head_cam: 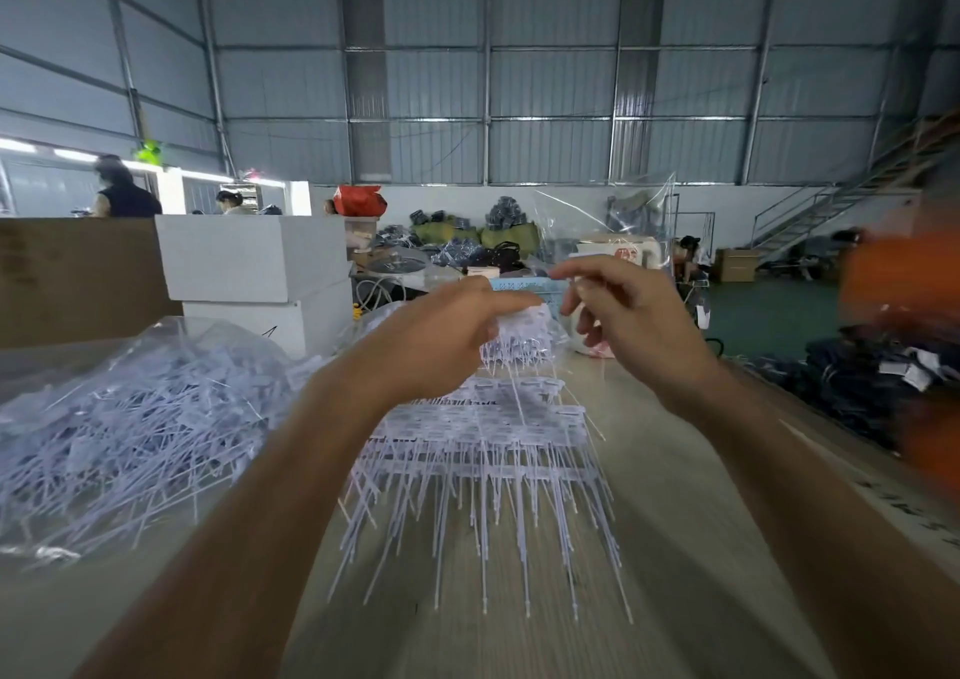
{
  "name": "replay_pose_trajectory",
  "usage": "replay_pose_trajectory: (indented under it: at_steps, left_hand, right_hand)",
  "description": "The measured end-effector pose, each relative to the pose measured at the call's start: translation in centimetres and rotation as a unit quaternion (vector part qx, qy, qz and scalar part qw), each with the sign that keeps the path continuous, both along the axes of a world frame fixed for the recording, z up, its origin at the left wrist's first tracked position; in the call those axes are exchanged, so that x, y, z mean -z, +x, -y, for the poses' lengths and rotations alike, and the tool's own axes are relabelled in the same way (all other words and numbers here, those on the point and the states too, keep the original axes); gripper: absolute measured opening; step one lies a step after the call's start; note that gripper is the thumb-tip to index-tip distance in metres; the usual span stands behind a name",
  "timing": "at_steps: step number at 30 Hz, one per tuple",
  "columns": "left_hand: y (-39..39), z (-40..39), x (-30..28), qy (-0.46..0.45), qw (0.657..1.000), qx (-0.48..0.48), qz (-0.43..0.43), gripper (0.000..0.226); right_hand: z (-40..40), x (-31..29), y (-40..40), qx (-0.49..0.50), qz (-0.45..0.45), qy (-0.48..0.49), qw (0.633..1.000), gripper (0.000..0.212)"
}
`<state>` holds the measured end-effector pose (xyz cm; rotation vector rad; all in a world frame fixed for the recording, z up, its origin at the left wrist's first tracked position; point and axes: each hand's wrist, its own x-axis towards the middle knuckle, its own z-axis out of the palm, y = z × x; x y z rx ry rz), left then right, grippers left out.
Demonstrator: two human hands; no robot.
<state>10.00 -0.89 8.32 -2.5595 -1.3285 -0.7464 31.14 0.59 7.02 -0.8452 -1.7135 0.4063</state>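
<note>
The step in hand seems to be the sorting of white plastic ties: one tie is separated from a bunch and then laid with the others. The left hand (441,335) has its fingers curled around the bunch of ties (519,338) and grips it by the flat heads, so that the thin tails hang down below the hand. The right hand (623,309) is just beside it, to the right and a little higher. Its thumb and forefinger are brought together like in a pinch and its other fingers are loosely bent, but the picture is too blurred to tell if a tie is between them. Under both hands, toward the person, rows of ties (483,444) lie in order on the table (675,522). Far left of the left hand is a loose heap of ties (130,418) on clear plastic. The next move probably needs a fine pull, so that only one tie comes out.
</note>
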Motion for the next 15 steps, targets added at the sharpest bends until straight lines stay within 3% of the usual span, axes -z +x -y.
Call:
replay_pose_trajectory:
  at_steps: [4, 7, 11, 15]
  left_hand:
    - [0.0, 0.1, -0.4, -0.002, 0.992, 0.044, 0.115, 0.028]
    - [0.1, 0.0, -0.5, 0.033, 0.990, 0.037, 0.133, 0.017]
    - [-0.4, -0.4, -0.5, 0.059, 0.980, 0.020, 0.189, 0.014]
    - [-0.6, -0.4, -0.3, 0.004, 0.982, 0.027, 0.185, 0.016]
  right_hand:
    - [0.7, -0.4, -1.2, -0.021, 0.105, 0.054, 0.993, 0.022]
    - [0.7, -0.6, -1.5, 0.010, 0.130, 0.086, 0.988, 0.017]
    - [0.7, -0.7, -0.9, -0.006, 0.067, 0.042, 0.997, 0.009]
    - [0.7, -0.6, -1.1, -0.052, -0.046, 0.017, 0.997, 0.009]
